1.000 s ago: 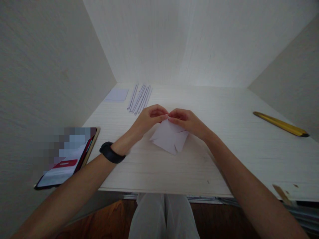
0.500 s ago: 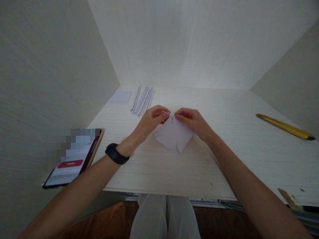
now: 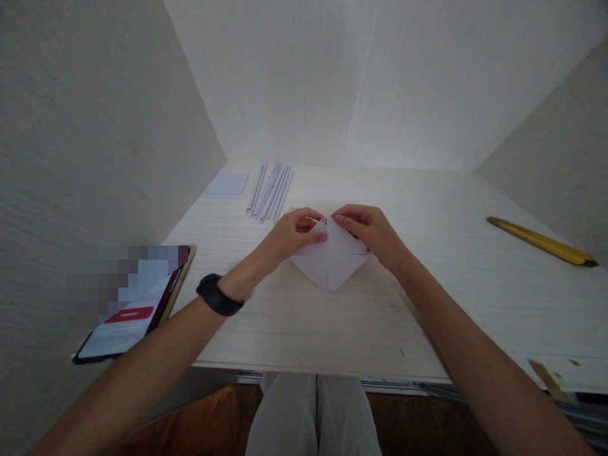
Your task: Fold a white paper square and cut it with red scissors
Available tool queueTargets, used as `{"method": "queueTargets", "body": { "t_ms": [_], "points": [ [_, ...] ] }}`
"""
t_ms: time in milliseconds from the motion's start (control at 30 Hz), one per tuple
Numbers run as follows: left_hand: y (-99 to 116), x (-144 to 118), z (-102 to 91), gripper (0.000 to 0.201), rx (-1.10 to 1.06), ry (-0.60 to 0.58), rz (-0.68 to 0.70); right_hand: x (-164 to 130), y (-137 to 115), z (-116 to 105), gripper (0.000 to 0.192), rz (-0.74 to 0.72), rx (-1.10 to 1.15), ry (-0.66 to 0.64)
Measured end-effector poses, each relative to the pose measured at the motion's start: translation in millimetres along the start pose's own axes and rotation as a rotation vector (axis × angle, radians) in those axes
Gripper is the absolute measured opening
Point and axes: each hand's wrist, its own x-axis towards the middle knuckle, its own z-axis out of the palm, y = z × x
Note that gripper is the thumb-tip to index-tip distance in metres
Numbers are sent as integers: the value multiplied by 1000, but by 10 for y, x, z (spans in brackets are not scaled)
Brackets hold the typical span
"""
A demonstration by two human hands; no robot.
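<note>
A folded sheet of white paper, roughly diamond-shaped with a crease down its middle, lies between my hands over the white table. My left hand pinches its upper left edge between thumb and fingers. Its upper right edge is gripped by my right hand, thumb on top and fingers bent. Small dark and reddish marks show near the top corner and at the right corner. The fingertips hide parts of both upper edges. A black band is around my left wrist.
Several rolled or folded white paper strips lie behind my left hand, beside a flat pale paper piece. A tablet or phone with a lit screen is at the left. A long yellow object with a dark tip rests at the right.
My left thumb has moved slightly down along the paper's edge. The gap at the paper's lower corner has closed, and its two halves now meet at the middle crease.
</note>
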Motion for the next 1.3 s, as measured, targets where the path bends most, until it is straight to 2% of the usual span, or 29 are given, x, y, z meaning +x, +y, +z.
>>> {"method": "queueTargets", "body": {
  "t_ms": [367, 567, 833, 933, 1067, 1200, 1300],
  "points": [
    [46, -21, -1, 23, -40, 10, 8, -18, -37, -5, 30, 79, 54, 13],
    [66, -32, -8, 18, -39, 29, 3, -15, -1, -19, 30, 31, 35, -41],
    [91, -28, -16, 20, -18, 67, 3, 23, 58, -15, 26, 38, 60, -95],
    [67, -8, -16, 24, -24, 67, 16, 42, 95, -20, 25, 30, 92, -68],
    [-44, 39, -23, 30, -5, 7, 54, 48, 93, -33, 26, 14, 90, 12],
    [-126, 59, -26, 30, 40, -35, 41, 59, 89, -49, 25, -21, 84, 78],
    [-118, 49, -18, 32, -22, -35, 10, 75, 102, -56, 23, -32, 104, 123]
  ]
}}
